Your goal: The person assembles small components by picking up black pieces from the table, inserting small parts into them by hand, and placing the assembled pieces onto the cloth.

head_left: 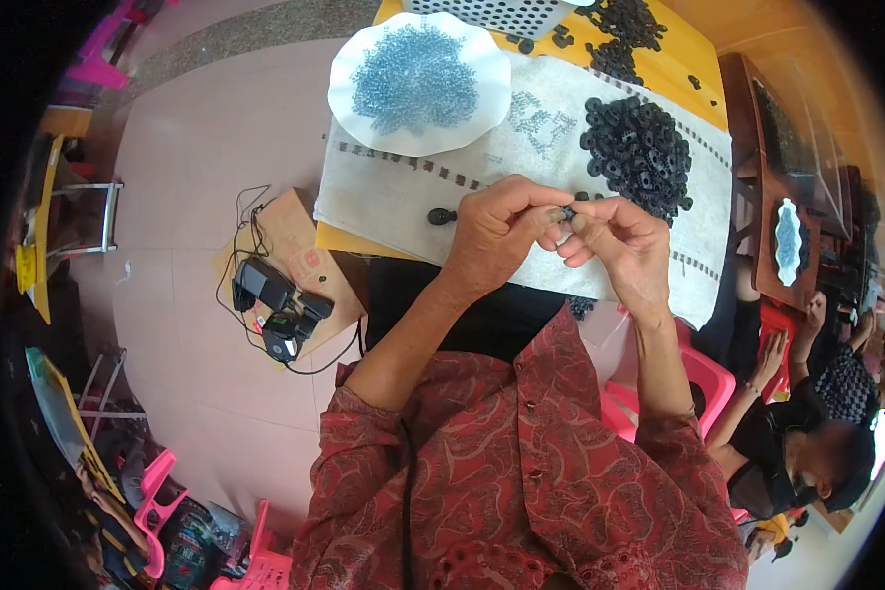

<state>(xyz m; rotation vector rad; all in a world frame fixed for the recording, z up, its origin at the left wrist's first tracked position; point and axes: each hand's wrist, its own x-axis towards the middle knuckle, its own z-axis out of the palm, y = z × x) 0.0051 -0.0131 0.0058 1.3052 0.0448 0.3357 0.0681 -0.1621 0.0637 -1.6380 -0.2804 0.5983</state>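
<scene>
Left hand (499, 231) and right hand (627, 246) pinch a small dark part (568, 212) between them.
It sits where they meet, too small to show its long axis. A pile of black pieces (637, 152) lies just beyond the right hand, the nearer one; a plate (428, 147) of bluish bits (413, 79), farther beyond the left.

A small, dark part (568, 212) was pinched between the fingertips of the left hand (492, 234) and right hand (627, 244), raised over the cloth (383, 192); fingers hid most of it, so its exact shape and tilt could not be told. Rounded black parts (637, 155) lay heaped beyond the right hand, overlapping at mixed angles, some showing holes.
</scene>
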